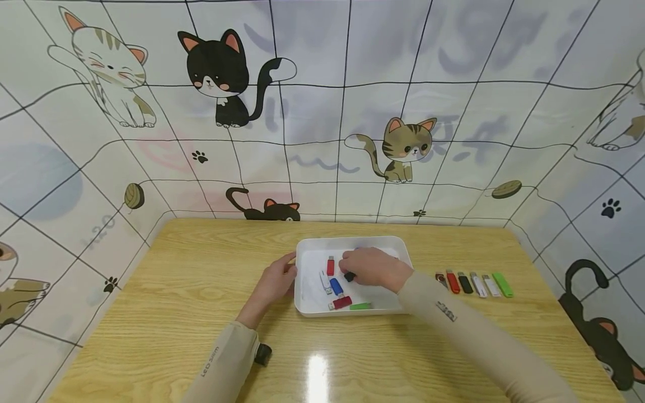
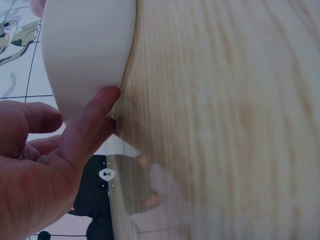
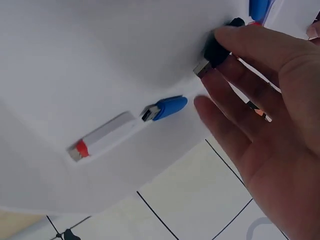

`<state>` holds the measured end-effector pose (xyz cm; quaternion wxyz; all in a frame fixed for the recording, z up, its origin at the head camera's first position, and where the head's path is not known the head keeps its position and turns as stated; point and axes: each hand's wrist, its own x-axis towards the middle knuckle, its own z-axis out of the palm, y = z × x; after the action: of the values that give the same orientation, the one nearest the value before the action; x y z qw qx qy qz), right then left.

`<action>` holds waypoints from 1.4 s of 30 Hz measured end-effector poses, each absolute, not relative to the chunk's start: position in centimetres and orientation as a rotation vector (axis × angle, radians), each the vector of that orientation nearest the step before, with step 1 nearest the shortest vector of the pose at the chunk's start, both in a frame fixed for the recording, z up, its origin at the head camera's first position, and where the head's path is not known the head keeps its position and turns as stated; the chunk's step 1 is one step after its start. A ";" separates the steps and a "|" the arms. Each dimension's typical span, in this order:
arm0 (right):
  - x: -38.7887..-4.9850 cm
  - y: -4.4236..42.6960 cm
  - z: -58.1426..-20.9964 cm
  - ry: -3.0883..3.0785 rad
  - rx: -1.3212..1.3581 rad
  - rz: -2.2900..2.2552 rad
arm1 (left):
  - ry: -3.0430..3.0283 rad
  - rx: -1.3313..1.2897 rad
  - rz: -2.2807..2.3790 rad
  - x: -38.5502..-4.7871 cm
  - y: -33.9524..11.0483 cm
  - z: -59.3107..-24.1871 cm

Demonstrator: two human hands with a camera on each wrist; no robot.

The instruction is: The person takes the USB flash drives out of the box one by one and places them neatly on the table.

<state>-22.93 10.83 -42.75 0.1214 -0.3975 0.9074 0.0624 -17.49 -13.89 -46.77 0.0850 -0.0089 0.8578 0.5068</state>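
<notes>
My right hand is over the white tray, its thumb and fingers pinching a black USB flash drive with the metal plug bare. Close beside that hand, a blue flash drive and a white one with a red band lie on the tray floor. My left hand touches the tray's left end; the left wrist view has its fingers resting against the outer wall. Left of my right hand lie red, white, blue, dark red and green flash drives.
On the wooden table, right of the tray, several flash drives stand in a row, from a red one and a black one to a bright green one. A cat-patterned sheet rises behind the table and at both sides.
</notes>
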 end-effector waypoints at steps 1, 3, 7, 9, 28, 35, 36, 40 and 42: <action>-23.0 11.0 -42.7 2.659 -1.180 0.215 | 2.564 -0.025 1.507 -17.5 -13.9 -46.8; -23.0 11.2 -42.5 2.672 -1.209 0.259 | 2.575 -0.020 1.501 -17.5 -13.9 -46.8; -23.0 11.8 -42.2 2.684 -1.190 0.233 | 2.582 -0.021 1.494 -17.6 -13.9 -46.9; -23.0 11.9 -42.1 2.719 -1.111 0.166 | 2.573 -0.022 1.500 -17.6 -13.9 -46.9; -23.1 10.8 -42.7 2.733 -0.622 -0.190 | 2.663 0.018 1.420 -17.6 -14.1 -46.8; -23.2 10.6 -42.4 2.697 -0.633 -0.247 | 2.617 0.005 1.460 -17.5 -14.1 -46.8; -23.2 10.7 -42.4 2.693 -0.644 -0.251 | 2.611 0.002 1.465 -17.5 -14.1 -46.8; -23.3 10.7 -42.3 2.674 -0.691 -0.253 | 2.600 -0.001 1.470 -17.5 -14.0 -46.8; -23.3 10.7 -42.4 2.665 -0.714 -0.248 | 2.611 -0.001 1.460 -17.5 -14.0 -46.8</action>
<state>-23.33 10.71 -42.36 0.1845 -0.2533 0.9455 -0.0881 -17.52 -14.02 -46.82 0.0751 -0.0004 0.8703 0.4867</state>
